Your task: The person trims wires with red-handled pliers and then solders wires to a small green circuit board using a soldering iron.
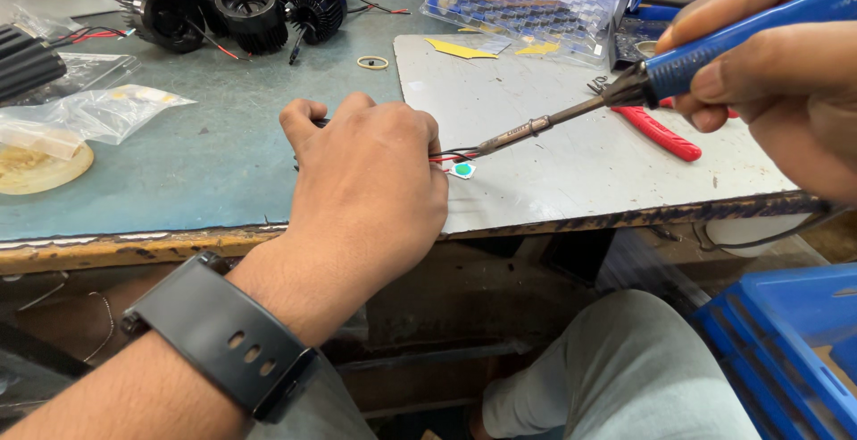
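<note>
Beside left fingers (420,132): small chip (462,170)

Your left hand (366,177) lies knuckles-up near the front edge of the tabletop, fingers curled under and closed, forearm running in from the lower left with a black watch on the wrist. Your right hand (768,56) hovers above the tabletop's right end, fingers wrapped tight in a pen-like grip, angled down toward the left hand.

Blue-handled soldering iron (625,87) slants down-left, tip at red and black wires (451,156); small white chip (green centre) (462,170) lies flat below.
</note>
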